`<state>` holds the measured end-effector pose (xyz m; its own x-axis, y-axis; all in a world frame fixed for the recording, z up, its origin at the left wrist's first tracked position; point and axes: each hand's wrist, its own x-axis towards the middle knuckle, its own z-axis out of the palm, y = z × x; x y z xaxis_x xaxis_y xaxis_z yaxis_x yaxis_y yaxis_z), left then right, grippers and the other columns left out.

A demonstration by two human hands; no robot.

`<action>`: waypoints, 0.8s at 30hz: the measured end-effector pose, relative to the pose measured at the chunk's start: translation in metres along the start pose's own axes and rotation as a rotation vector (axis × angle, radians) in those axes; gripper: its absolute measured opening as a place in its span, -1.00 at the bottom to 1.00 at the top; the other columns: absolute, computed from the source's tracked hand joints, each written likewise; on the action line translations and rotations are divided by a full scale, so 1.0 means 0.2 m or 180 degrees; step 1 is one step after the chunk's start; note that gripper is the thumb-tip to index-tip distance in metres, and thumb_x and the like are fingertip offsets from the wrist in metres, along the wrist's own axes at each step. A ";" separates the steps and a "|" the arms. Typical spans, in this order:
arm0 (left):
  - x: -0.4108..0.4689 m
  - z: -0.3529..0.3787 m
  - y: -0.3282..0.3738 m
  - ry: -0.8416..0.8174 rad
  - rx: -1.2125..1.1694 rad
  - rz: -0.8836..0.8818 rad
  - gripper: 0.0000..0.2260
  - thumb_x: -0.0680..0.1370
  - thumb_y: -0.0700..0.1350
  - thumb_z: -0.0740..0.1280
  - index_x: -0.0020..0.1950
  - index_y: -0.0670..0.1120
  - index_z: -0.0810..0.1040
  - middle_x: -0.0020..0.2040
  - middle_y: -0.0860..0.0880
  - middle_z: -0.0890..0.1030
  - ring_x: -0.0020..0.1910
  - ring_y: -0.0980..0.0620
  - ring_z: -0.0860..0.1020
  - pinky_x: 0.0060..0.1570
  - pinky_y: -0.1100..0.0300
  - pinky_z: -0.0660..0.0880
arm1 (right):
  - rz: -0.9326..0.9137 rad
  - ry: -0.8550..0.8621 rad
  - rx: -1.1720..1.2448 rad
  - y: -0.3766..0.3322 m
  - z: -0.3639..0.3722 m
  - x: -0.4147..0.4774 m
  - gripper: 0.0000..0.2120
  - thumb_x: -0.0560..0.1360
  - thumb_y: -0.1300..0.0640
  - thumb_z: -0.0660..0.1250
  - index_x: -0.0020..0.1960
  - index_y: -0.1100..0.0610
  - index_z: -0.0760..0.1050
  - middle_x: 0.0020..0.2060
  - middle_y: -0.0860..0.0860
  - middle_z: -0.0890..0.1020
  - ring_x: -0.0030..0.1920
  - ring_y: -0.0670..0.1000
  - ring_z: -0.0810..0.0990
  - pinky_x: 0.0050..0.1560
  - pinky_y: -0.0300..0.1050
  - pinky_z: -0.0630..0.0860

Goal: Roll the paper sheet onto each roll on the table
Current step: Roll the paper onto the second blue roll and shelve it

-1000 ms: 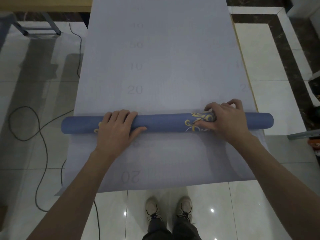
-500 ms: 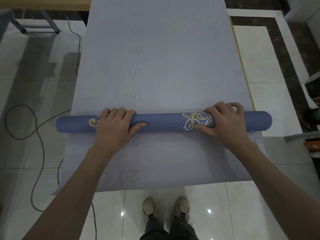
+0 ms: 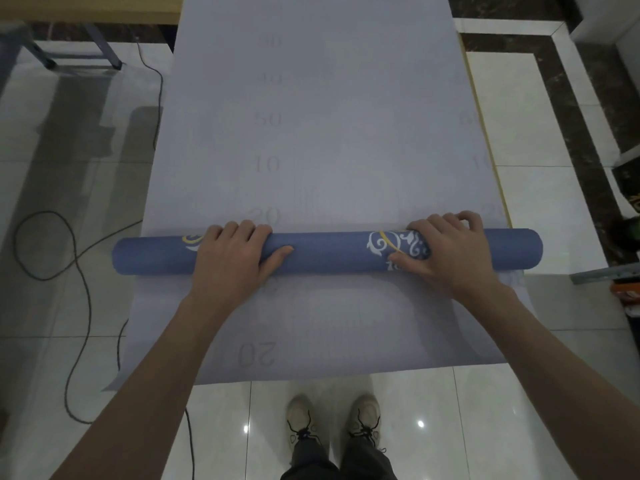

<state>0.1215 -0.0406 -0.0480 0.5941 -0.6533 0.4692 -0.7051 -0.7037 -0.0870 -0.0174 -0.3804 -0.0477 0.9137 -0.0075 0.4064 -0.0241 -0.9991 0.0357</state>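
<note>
Just one roll (image 3: 329, 252), left hand (image 3: 232, 259), right hand (image 3: 450, 256) gripping

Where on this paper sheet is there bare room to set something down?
Beyond the blue roll, the paper sheet lies bare. A smaller patch lies between the forearms, by the printed 20. Crowded: the roll, gripped by the left hand and right hand.

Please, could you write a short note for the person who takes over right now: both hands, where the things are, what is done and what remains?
Left hand: grips the blue roll, left of its middle.
Right hand: grips it near the right end.
The roll lies crosswise on the paper sheet.
Done: some sheet looks wound on.
To do: flat sheet lies beyond the roll and on the near side; roll it up.
</note>
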 end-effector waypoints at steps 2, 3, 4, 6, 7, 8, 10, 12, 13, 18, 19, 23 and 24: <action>-0.03 -0.01 0.02 0.0035 0.0023 -0.0051 -0.57 0.70 0.16 0.19 0.11 -0.19 0.63 -0.01 -0.19 0.65 -0.11 -0.23 0.59 -0.04 -0.10 0.48 | 0.0012 -0.0111 0.0069 0.00 0.01 0.05 -0.28 0.55 -0.50 0.03 -0.14 0.10 0.61 -0.32 0.05 0.66 -0.30 0.15 0.62 0.06 0.08 0.38; -0.04 -0.01 0.03 0.0030 0.0051 -0.0054 -0.56 0.70 0.15 0.20 0.15 -0.20 0.63 0.02 -0.20 0.65 -0.08 -0.23 0.60 -0.01 -0.10 0.49 | 0.0007 -0.0163 0.0147 0.00 0.02 0.07 -0.26 0.55 -0.51 0.00 -0.16 0.11 0.59 -0.35 0.04 0.65 -0.33 0.15 0.62 0.00 0.06 0.39; -0.05 -0.01 0.03 0.0024 0.0077 -0.0041 -0.55 0.70 0.16 0.18 0.15 -0.20 0.63 0.00 -0.20 0.65 -0.11 -0.23 0.60 -0.03 -0.09 0.50 | 0.0003 -0.0185 0.0241 0.01 0.02 0.08 -0.24 0.55 -0.52 -0.01 -0.17 0.11 0.59 -0.35 0.04 0.65 -0.34 0.15 0.63 -0.05 0.04 0.41; -0.03 0.00 0.02 0.0042 0.0108 0.0011 -0.53 0.72 0.18 0.15 0.08 -0.18 0.64 -0.12 -0.18 0.64 -0.19 -0.21 0.59 -0.11 -0.05 0.49 | 0.0028 -0.0131 0.0350 0.00 0.02 0.06 -0.25 0.56 -0.51 0.01 -0.11 0.13 0.62 -0.27 0.06 0.67 -0.30 0.16 0.64 -0.09 0.03 0.43; -0.01 0.01 0.01 0.0044 0.0103 0.0040 -0.52 0.72 0.18 0.13 0.04 -0.17 0.64 -0.17 -0.17 0.63 -0.23 -0.20 0.58 -0.15 -0.04 0.48 | 0.0034 -0.0042 0.0316 0.00 0.02 0.04 -0.28 0.57 -0.48 0.05 -0.07 0.13 0.63 -0.21 0.07 0.66 -0.25 0.17 0.63 -0.07 0.04 0.42; 0.01 0.02 0.01 0.0042 0.0069 0.0070 -0.50 0.73 0.19 0.11 0.00 -0.17 0.64 -0.21 -0.17 0.62 -0.26 -0.19 0.57 -0.19 -0.04 0.47 | 0.0037 0.0069 0.0239 0.00 0.01 0.01 -0.32 0.58 -0.45 0.08 -0.04 0.14 0.64 -0.16 0.09 0.64 -0.21 0.18 0.61 -0.04 0.06 0.41; 0.04 0.03 -0.01 0.0048 -0.0032 0.0116 -0.48 0.73 0.19 0.09 -0.05 -0.18 0.63 -0.25 -0.16 0.62 -0.30 -0.18 0.57 -0.22 -0.03 0.48 | 0.0080 0.0220 0.0084 -0.01 0.01 -0.03 -0.35 0.60 -0.40 0.12 -0.03 0.16 0.64 -0.15 0.12 0.61 -0.18 0.21 0.58 -0.06 0.08 0.41; 0.03 0.01 0.00 0.0104 -0.0042 0.0082 -0.51 0.73 0.17 0.12 -0.02 -0.18 0.64 -0.19 -0.17 0.64 -0.25 -0.19 0.59 -0.14 -0.05 0.50 | 0.0129 0.0306 0.0013 0.00 0.02 -0.04 -0.37 0.62 -0.37 0.12 -0.07 0.16 0.62 -0.22 0.12 0.61 -0.22 0.21 0.57 -0.11 0.08 0.40; 0.02 0.00 0.01 0.0137 -0.0006 0.0049 -0.55 0.72 0.16 0.16 0.04 -0.18 0.64 -0.11 -0.17 0.66 -0.17 -0.20 0.60 -0.05 -0.07 0.50 | 0.0176 0.0315 0.0023 -0.01 0.02 -0.02 -0.37 0.62 -0.37 0.10 -0.11 0.16 0.61 -0.26 0.11 0.61 -0.25 0.22 0.58 -0.14 0.07 0.40; -0.01 0.01 0.02 0.0182 0.0107 0.0074 -0.53 0.71 0.19 0.16 0.06 -0.18 0.64 -0.12 -0.16 0.65 -0.21 -0.18 0.60 -0.11 -0.05 0.49 | 0.0280 0.0273 0.0158 -0.02 0.03 0.03 -0.37 0.63 -0.36 0.06 -0.16 0.15 0.57 -0.33 0.09 0.62 -0.31 0.20 0.59 -0.18 0.03 0.40; 0.01 0.02 0.01 0.0195 0.0107 0.0111 -0.52 0.71 0.19 0.16 0.01 -0.17 0.64 -0.18 -0.15 0.64 -0.25 -0.17 0.59 -0.16 -0.03 0.49 | 0.0229 0.0356 0.0120 -0.02 0.02 0.02 -0.41 0.64 -0.32 0.12 -0.14 0.15 0.58 -0.29 0.09 0.62 -0.28 0.19 0.58 -0.15 0.04 0.39; 0.04 0.02 0.01 0.0163 0.0024 0.0121 -0.48 0.73 0.19 0.11 -0.09 -0.17 0.63 -0.28 -0.14 0.62 -0.33 -0.16 0.57 -0.25 -0.01 0.47 | 0.0107 0.0460 -0.0022 -0.02 0.02 -0.03 -0.50 0.64 -0.24 0.22 -0.15 0.16 0.59 -0.26 0.11 0.59 -0.26 0.20 0.55 -0.15 0.06 0.40; 0.02 0.01 0.02 0.0165 0.0005 0.0053 -0.49 0.73 0.17 0.11 -0.07 -0.17 0.64 -0.25 -0.14 0.64 -0.30 -0.17 0.58 -0.20 -0.02 0.48 | 0.0114 0.0468 -0.0033 -0.02 0.03 -0.02 -0.48 0.64 -0.25 0.19 -0.20 0.16 0.57 -0.32 0.10 0.57 -0.30 0.20 0.55 -0.19 0.06 0.39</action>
<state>0.1226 -0.0465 -0.0472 0.5614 -0.6497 0.5126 -0.7142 -0.6932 -0.0964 -0.0195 -0.3771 -0.0543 0.8429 -0.0361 0.5369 -0.0606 -0.9978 0.0280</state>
